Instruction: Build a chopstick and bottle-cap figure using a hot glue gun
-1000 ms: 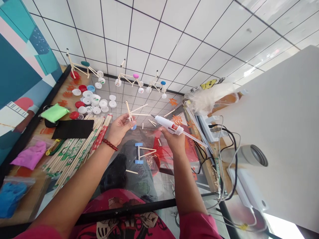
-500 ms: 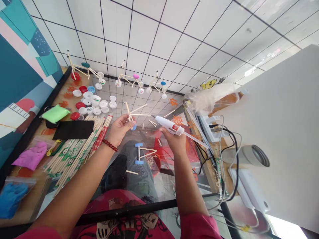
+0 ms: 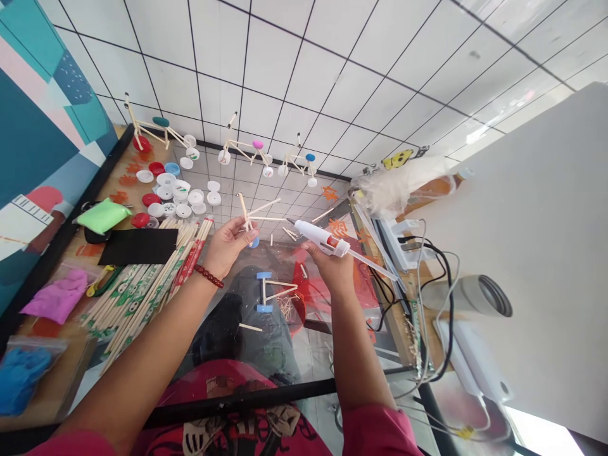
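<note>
Between its fingertips my left hand (image 3: 230, 246) pinches a small frame of wooden sticks (image 3: 249, 216), with a blue bottle cap (image 3: 254, 242) at its lower end. Two of the frame's sticks reach out to the right. My right hand (image 3: 332, 266) is wrapped round a white glue gun (image 3: 319, 237), a clear glue stick (image 3: 373, 263) jutting from its back. The nozzle is at the end of the frame's lower stick; whether they touch I cannot tell. Below, on the glass table, lies a stick frame with two blue caps (image 3: 265, 292).
Bundled chopsticks (image 3: 142, 285), a black sheet (image 3: 137, 246), loose bottle caps (image 3: 183, 195) and bags of green (image 3: 103, 216), pink (image 3: 59, 295) and blue clay (image 3: 21, 377) lie left. Stick-and-cap models (image 3: 242, 151) stand along the back. Cables (image 3: 449, 304) and a power strip (image 3: 403, 244) are right.
The whole view has shifted very slightly. Both hands keep their grips, and the glue gun stays at the end of the stick.
</note>
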`<state>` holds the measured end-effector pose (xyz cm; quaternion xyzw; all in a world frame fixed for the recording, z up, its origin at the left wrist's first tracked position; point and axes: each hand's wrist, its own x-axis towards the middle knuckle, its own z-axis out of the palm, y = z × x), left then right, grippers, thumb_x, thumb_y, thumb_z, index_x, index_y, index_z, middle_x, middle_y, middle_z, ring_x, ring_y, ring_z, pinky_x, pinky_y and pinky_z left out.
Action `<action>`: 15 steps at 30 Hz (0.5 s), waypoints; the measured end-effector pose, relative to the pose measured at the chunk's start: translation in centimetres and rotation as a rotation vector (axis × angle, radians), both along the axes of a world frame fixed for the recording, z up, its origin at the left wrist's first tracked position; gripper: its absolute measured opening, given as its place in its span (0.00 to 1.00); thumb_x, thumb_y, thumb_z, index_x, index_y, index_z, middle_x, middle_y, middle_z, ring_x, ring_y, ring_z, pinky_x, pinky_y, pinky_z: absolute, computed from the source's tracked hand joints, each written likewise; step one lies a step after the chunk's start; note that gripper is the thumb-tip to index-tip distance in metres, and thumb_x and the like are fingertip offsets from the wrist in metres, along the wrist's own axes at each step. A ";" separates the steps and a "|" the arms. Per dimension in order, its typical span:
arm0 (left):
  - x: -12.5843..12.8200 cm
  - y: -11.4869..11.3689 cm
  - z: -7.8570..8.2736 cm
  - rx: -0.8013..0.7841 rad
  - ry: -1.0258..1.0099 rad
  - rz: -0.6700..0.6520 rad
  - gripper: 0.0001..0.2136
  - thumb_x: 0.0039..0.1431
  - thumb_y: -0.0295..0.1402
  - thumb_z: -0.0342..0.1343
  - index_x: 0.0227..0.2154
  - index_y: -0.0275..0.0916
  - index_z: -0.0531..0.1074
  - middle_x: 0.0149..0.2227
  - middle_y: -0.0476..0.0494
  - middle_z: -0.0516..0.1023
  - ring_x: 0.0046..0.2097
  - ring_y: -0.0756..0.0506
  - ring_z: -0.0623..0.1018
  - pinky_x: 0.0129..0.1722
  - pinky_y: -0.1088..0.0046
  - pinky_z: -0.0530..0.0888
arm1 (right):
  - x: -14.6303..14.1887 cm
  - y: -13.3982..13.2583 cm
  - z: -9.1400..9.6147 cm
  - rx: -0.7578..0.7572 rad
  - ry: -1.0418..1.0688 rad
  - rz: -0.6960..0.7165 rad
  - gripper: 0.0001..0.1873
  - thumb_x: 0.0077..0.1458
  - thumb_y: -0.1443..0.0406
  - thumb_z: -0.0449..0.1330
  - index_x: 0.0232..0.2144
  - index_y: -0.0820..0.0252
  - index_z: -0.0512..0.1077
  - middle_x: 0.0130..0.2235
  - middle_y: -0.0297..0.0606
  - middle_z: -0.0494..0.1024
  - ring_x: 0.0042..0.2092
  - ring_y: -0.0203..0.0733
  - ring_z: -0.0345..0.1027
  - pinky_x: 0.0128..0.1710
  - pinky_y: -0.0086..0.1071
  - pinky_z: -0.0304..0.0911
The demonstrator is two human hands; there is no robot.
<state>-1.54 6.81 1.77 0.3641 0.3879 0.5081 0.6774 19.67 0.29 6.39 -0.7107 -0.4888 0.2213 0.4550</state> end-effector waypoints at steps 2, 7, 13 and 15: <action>0.0 -0.1 0.1 -0.003 0.019 -0.011 0.21 0.41 0.38 0.71 0.39 0.37 0.76 0.41 0.41 0.80 0.41 0.44 0.78 0.35 0.70 0.76 | 0.1 0.1 0.0 -0.001 -0.005 -0.013 0.21 0.40 0.50 0.69 0.28 0.61 0.77 0.27 0.36 0.78 0.31 0.42 0.69 0.33 0.33 0.65; 0.0 -0.2 0.3 0.003 0.030 -0.006 0.21 0.41 0.38 0.72 0.39 0.37 0.76 0.40 0.41 0.80 0.42 0.44 0.78 0.33 0.71 0.76 | 0.2 0.3 -0.2 0.001 0.016 -0.006 0.20 0.40 0.51 0.69 0.29 0.61 0.76 0.28 0.37 0.78 0.32 0.42 0.70 0.34 0.33 0.65; 0.1 -0.1 0.1 0.004 0.020 0.000 0.21 0.41 0.38 0.71 0.39 0.37 0.76 0.42 0.41 0.80 0.42 0.44 0.78 0.33 0.71 0.76 | 0.3 0.3 -0.4 -0.017 0.007 -0.005 0.21 0.40 0.51 0.69 0.30 0.61 0.77 0.29 0.38 0.79 0.33 0.43 0.71 0.35 0.34 0.66; 0.2 0.0 0.0 -0.008 0.008 0.017 0.22 0.40 0.38 0.72 0.39 0.37 0.76 0.42 0.41 0.80 0.42 0.44 0.78 0.34 0.71 0.76 | 0.3 0.2 -0.5 -0.037 -0.004 -0.005 0.21 0.39 0.50 0.69 0.30 0.62 0.78 0.29 0.38 0.79 0.33 0.44 0.71 0.35 0.35 0.66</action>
